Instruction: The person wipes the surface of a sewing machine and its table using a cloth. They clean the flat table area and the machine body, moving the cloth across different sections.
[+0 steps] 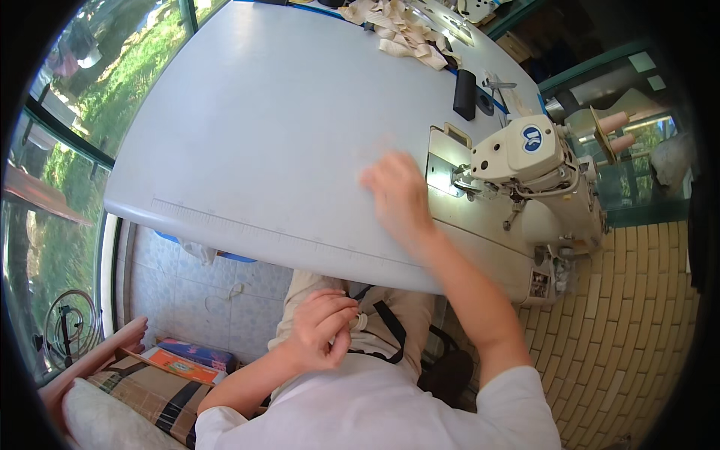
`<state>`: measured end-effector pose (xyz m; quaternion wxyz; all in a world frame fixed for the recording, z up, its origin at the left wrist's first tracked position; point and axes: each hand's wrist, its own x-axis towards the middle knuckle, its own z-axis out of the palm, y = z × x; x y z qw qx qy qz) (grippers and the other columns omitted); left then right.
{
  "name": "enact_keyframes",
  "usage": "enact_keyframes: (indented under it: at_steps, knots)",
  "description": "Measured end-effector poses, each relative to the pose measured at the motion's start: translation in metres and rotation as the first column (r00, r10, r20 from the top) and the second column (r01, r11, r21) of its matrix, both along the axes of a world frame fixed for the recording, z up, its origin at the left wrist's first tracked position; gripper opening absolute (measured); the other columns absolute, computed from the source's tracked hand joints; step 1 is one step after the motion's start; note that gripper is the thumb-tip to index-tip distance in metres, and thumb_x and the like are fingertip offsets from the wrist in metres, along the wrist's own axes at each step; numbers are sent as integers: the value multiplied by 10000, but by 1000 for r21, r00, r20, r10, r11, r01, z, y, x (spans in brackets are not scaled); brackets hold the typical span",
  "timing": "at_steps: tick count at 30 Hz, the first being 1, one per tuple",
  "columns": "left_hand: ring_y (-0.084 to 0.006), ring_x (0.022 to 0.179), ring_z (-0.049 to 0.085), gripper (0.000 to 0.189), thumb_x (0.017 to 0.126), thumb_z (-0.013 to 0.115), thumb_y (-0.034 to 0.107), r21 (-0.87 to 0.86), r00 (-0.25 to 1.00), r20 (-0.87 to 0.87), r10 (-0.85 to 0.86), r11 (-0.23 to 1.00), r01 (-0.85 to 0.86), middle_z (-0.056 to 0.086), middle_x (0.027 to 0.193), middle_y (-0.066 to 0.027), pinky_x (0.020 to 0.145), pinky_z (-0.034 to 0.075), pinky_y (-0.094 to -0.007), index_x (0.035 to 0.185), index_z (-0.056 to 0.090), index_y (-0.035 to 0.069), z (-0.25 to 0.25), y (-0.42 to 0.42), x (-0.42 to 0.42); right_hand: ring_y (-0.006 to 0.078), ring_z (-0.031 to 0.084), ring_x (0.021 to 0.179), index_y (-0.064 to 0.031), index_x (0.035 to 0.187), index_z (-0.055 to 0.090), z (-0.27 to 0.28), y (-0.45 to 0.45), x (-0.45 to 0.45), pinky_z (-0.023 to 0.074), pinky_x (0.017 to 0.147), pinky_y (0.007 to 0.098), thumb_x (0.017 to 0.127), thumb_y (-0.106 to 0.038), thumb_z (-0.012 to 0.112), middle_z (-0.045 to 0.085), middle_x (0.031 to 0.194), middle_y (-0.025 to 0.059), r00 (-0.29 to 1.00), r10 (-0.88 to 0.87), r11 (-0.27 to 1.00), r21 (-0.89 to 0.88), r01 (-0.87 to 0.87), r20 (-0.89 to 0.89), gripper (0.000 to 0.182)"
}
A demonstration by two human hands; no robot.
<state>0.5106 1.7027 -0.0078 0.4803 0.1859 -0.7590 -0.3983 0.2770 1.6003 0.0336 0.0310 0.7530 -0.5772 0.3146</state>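
Observation:
My right hand (399,194) is blurred over the pale grey sewing table (270,124), just left of the machine's lit needle plate (441,171). Its fingers are bent, and I cannot tell whether anything is between them. To its right stands a cream industrial sewing machine (517,149). Above my lap, in front of the table edge, is my left hand (323,326) with curled fingers; its palm side is hidden. A small cream item (359,322) shows beside those fingers, and whether they hold it is unclear. A black strap (394,326) lies across my beige trousers (304,289).
Crumpled cream fabric strips (402,34) lie at the table's far side. A black cylindrical object (464,94) rests behind the machine, near thread cones (616,122). A printed ruler scale (270,229) runs along the front edge. A taped cardboard box (152,388) sits at lower left.

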Motion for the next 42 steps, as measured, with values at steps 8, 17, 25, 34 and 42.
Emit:
enact_keyframes:
  at_steps: [8, 17, 25, 34, 42]
  knots:
    - [-337, 827, 692, 274, 640, 623, -58, -14, 998, -2, -63, 998, 63, 712, 947, -179, 825, 576, -433, 907, 681, -43, 7, 0, -8, 314, 572, 804, -34, 742, 666, 7, -43, -11, 496, 715, 452, 800, -45, 732, 564, 776, 114, 996, -82, 993, -87, 79, -25, 89]
    - [-347, 779, 683, 308, 622, 587, -73, -42, 995, -73, -73, 997, 70, 718, 930, -186, 779, 578, -436, 913, 684, -49, 12, -5, -19, 332, 559, 818, -49, 789, 684, 6, -37, -15, 487, 727, 429, 797, 5, 660, 532, 772, 123, 994, -52, 997, -66, 46, -91, 59]
    - [-341, 746, 674, 312, 624, 590, -69, -9, 997, -70, -24, 1000, 23, 715, 920, -188, 766, 579, -425, 921, 687, -56, 5, -6, -7, 371, 578, 811, -40, 759, 669, -7, -30, 22, 489, 718, 462, 830, -16, 650, 575, 784, 140, 996, 91, 994, -64, -91, -9, 77]
    - [-350, 755, 673, 319, 611, 597, -77, 11, 993, -97, 68, 998, -67, 711, 922, -188, 733, 570, -425, 919, 678, -52, -1, -1, 6, 343, 629, 810, -47, 804, 729, -7, -7, 89, 507, 722, 440, 810, -19, 702, 632, 804, 143, 950, 299, 952, -96, -291, 85, 40]
    - [-339, 751, 674, 320, 614, 591, -77, -11, 991, -117, 60, 998, -61, 712, 930, -188, 708, 564, -426, 921, 676, -53, 4, 7, 2, 345, 604, 812, -49, 759, 694, -2, -90, 64, 499, 704, 442, 804, -38, 663, 609, 788, 140, 996, 83, 991, -110, -79, 26, 55]
